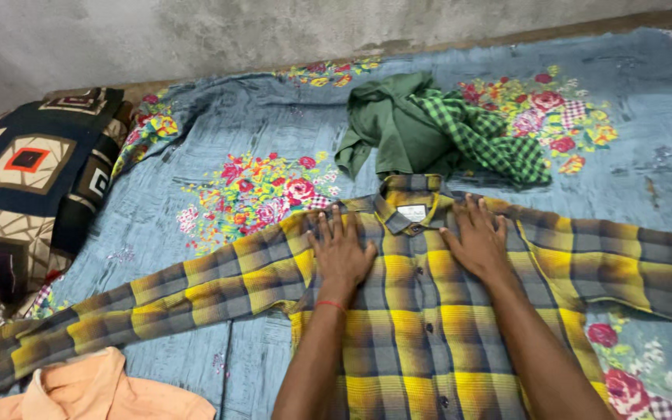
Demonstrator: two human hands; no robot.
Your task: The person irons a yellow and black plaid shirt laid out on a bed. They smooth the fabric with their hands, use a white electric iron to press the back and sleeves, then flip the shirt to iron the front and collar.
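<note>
— Where is the shirt?

— The yellow and grey shirt lies flat on the bed, buttons up, sleeves out wide.

— What are the hands doing?

— The left hand and right hand press flat on its chest, fingers spread, each grip let go, holding nothing. I think slow strokes from the middle outward smooth it best.

— Anything hard to see?

— The shirt's bottom and both cuffs are cut off. The green clothes lie bunched up.

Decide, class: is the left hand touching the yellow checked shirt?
Touching. The head view shows the left hand pressed flat, fingers spread, on the yellow checked shirt.
</note>
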